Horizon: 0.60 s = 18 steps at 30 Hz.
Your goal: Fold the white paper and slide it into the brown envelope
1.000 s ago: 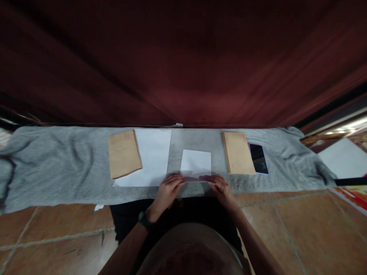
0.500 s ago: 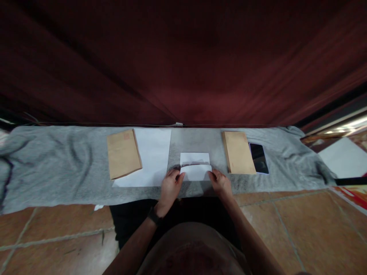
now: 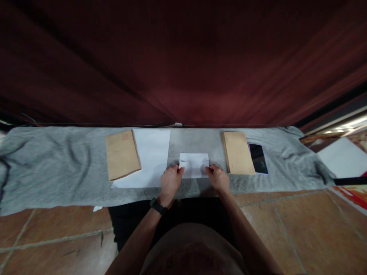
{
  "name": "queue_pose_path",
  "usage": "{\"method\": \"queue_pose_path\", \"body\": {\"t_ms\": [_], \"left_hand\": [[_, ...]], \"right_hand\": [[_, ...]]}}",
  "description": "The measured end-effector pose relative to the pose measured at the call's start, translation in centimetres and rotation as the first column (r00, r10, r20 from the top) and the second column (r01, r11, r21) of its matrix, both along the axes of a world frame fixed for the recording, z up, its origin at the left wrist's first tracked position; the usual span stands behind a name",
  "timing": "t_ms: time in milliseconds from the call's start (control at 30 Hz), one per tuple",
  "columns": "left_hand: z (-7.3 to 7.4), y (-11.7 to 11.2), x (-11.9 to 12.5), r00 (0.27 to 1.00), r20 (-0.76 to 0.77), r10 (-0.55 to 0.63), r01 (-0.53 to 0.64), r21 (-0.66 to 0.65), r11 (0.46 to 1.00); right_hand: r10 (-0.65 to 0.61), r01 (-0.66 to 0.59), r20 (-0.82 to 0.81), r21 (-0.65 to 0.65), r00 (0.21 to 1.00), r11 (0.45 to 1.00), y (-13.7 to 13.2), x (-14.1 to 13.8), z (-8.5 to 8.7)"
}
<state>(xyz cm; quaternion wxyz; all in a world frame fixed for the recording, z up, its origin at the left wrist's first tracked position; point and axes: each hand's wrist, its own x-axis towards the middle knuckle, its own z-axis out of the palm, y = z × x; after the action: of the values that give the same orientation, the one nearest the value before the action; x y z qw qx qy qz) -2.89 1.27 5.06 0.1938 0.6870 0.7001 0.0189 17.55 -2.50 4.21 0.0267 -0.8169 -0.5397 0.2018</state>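
Observation:
A white sheet of paper (image 3: 194,168), folded over on itself, lies in front of me on the grey cloth. Its upper layer ends a little below the far edge. My left hand (image 3: 171,179) pinches the left side of the sheet between thumb and fingers. At the right side, my right hand (image 3: 218,177) grips it in the same way. Left of my left hand is a flat stack of larger white paper (image 3: 155,152), partly covered by brown envelopes (image 3: 122,156). Another pile of brown envelopes (image 3: 238,152) lies beyond my right hand.
A phone (image 3: 258,158) with a purple edge rests against the right-hand envelopes. The grey cloth (image 3: 71,160) is wrinkled at both ends. A dark red curtain (image 3: 183,68) hangs behind it. Tiled floor (image 3: 281,229) shows below, and a white board (image 3: 344,158) stands at far right.
The raised upper layer of the paper has been pushed away from me and down, and now lies nearly flat. Both hands moved slightly forward with it.

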Motion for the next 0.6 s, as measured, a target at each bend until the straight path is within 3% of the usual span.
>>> {"method": "queue_pose_path", "body": {"t_ms": [167, 267, 400, 600], "left_hand": [[-0.7, 0.2, -1.5, 0.949, 0.311, 0.048, -0.042, -0.026, 0.999], [-1.2, 0.2, -1.9, 0.910, 0.411, 0.056, -0.059, -0.006, 0.998], [-1.2, 0.5, -1.7, 0.927, 0.370, 0.068, -0.065, -0.019, 0.998], [-0.3, 1.5, -0.7, 0.985, 0.153, 0.080, -0.075, -0.034, 0.997]], "right_hand": [[-0.007, 0.007, -0.008, -0.006, 1.000, 1.000, 0.5, 0.0, 0.1], [-0.014, 0.014, -0.010, 0.005, 1.000, 1.000, 0.8, 0.0, 0.0], [-0.022, 0.023, -0.014, 0.024, 1.000, 0.999, 1.1, -0.1, 0.0], [-0.032, 0.031, 0.007, 0.060, 0.999, 0.998, 2.0, -0.1, -0.2]]}}
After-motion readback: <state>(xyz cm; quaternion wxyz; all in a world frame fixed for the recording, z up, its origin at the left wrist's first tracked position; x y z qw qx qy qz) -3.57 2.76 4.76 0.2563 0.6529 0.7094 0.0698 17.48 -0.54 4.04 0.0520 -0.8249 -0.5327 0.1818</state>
